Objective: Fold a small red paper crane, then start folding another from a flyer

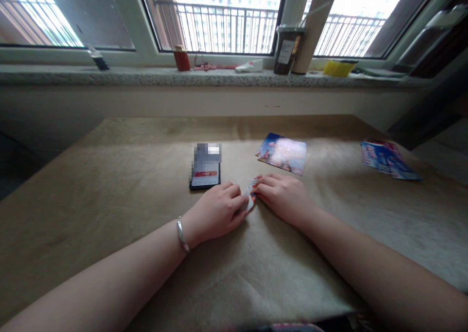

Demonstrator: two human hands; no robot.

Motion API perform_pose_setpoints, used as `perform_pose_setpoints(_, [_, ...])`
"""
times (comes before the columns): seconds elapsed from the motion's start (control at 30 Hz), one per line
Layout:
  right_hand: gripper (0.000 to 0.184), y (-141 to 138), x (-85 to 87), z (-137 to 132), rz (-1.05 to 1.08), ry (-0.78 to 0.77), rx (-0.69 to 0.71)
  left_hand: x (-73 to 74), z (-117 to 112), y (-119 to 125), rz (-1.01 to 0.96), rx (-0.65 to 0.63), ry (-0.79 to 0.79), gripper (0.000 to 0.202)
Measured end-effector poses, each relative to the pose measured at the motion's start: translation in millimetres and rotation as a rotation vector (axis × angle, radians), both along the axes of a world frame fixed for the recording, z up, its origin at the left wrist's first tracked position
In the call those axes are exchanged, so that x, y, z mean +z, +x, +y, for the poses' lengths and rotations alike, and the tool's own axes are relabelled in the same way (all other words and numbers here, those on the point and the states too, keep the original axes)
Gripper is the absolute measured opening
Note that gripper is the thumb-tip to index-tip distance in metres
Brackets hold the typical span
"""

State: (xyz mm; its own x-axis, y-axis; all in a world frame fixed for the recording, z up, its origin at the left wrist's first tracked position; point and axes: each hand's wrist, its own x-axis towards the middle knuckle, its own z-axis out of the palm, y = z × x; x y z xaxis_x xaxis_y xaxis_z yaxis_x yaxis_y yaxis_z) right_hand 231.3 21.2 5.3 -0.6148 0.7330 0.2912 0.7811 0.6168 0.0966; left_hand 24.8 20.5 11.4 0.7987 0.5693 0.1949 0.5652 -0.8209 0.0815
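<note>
My left hand point(217, 212) and my right hand point(283, 195) meet at the middle of a table covered in brown paper point(109, 185). Between their fingertips is a small folded piece of coloured paper point(250, 195), mostly white with red and blue print. Both hands have curled fingers pinching it; most of the piece is hidden under them. A silver bangle point(182, 234) circles my left wrist. A black phone point(205, 168) with its screen lit lies just beyond my left hand.
A colourful printed sheet point(283, 153) lies beyond my right hand, and more printed sheets point(387, 159) lie at the far right. On the stone windowsill point(146, 76) stand a red cup point(182, 59), a dark jar point(285, 54), a cardboard tube point(312, 25) and a yellow box point(339, 68).
</note>
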Motion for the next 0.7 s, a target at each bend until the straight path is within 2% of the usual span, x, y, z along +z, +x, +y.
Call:
perform_pose_setpoints(0.1, [0.016,2.1,-3.2,7.6,0.038,0.004,0.013,-1.0,-0.6,-0.2,-0.011,-0.053,-0.016,0.024])
perform_pose_setpoints(0.3, [0.015,1.4,-1.9,9.1,0.057,-0.029,0.009,-7.7,1.3,-1.5,-0.133,-0.042,0.004,0.018])
perform_pose_setpoints(0.7, [0.015,4.2,-3.5,9.6,0.215,-0.164,-0.002,-8.0,3.0,-1.0,-0.116,-0.004,-0.05,0.03])
